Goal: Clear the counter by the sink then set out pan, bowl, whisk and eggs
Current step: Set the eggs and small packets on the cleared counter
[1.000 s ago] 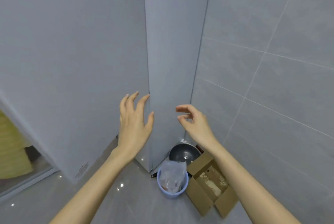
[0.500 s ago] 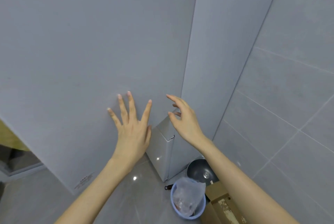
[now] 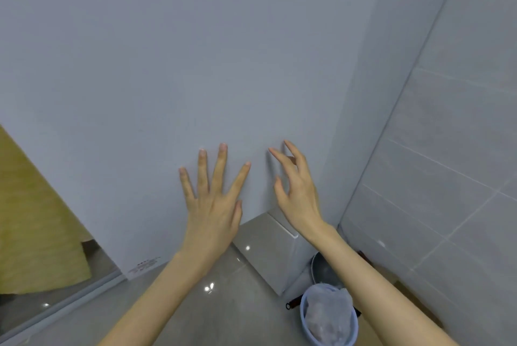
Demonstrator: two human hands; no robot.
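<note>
- Two hands up, both empty, nothing gripped.
- Left hand (image 3: pixel 214 206) spread wide, fingers fanned, flat on or right up against a big pale grey door (image 3: pixel 195 66); actual contact hard to call.
- Right hand (image 3: pixel 296 194) half open, fingers curled loosely, held side-on near that door's right edge.
- Both forearms bare, reaching up from the bottom corners.
- One dark pan (image 3: pixel 324 270) down on the floor in the corner, partly hidden behind the right forearm, next to the tiled wall (image 3: pixel 447 178).
- One light blue bin (image 3: pixel 307 326) just in front of the pan, lined with a clear bag.
- One dark handle tip (image 3: pixel 292 303) poking out left of the bin.
- No counter in view.
</note>
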